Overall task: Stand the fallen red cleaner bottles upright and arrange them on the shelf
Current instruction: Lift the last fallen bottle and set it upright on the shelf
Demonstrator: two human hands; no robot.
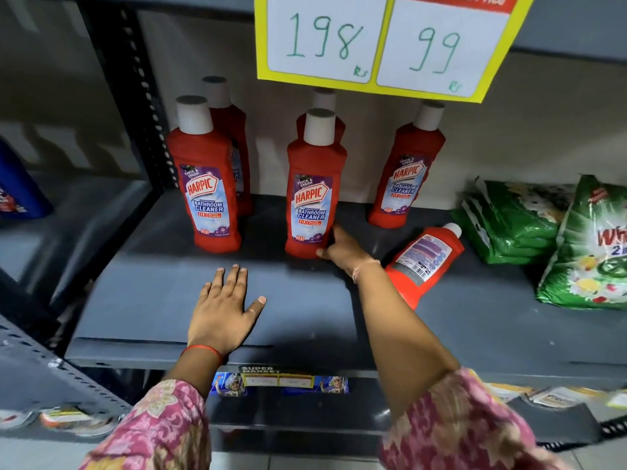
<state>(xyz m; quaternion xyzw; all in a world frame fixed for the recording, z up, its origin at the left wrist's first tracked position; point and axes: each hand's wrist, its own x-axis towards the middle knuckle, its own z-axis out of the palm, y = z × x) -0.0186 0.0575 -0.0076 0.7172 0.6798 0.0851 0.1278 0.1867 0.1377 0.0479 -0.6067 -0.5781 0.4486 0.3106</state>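
Several red cleaner bottles with white caps stand upright on the grey shelf (152, 300). One is at the front left (207, 184) with another behind it, one in the middle (314, 184) with another behind it, and one at the right (403, 178). A further red bottle (420, 262) lies on its side at the right, back label up, cap pointing to the rear right. My right hand (342, 249) grips the lower right side of the middle front bottle, thumb at its base. My left hand (220, 310) rests flat on the shelf, fingers spread.
Green detergent bags (509, 225) are stacked at the shelf's right end, with a larger green bag (590, 252) in front. A yellow price sign (373, 39) hangs from the shelf above. A perforated metal post (135, 96) bounds the left side, with a blue container (17, 191) beyond it.
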